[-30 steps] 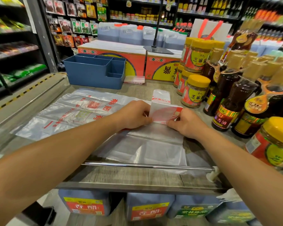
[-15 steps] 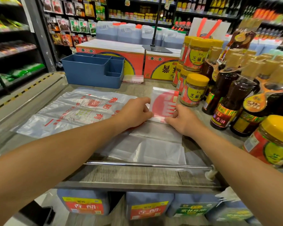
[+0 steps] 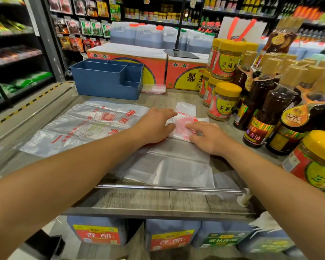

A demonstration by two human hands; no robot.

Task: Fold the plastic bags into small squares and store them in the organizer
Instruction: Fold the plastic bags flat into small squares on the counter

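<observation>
The blue organizer stands at the far left of the wooden counter. Right of it, bare counter runs to the sesame paste jars, broken only by a small flat packet. Red cartons wall off the space behind the organizer. Sesame oil bottles crowd the far right. Nearer than the organizer, spread plastic bags lie flat, easily passed over.

A grey wood-grain table fills the middle of the frame, a metal rail along its lower edge. On it lie flat plastic bags at centre left, a partly folded bag at centre, a blue organizer upper left, red cartons at the top, and jars and bottles on the right.
</observation>
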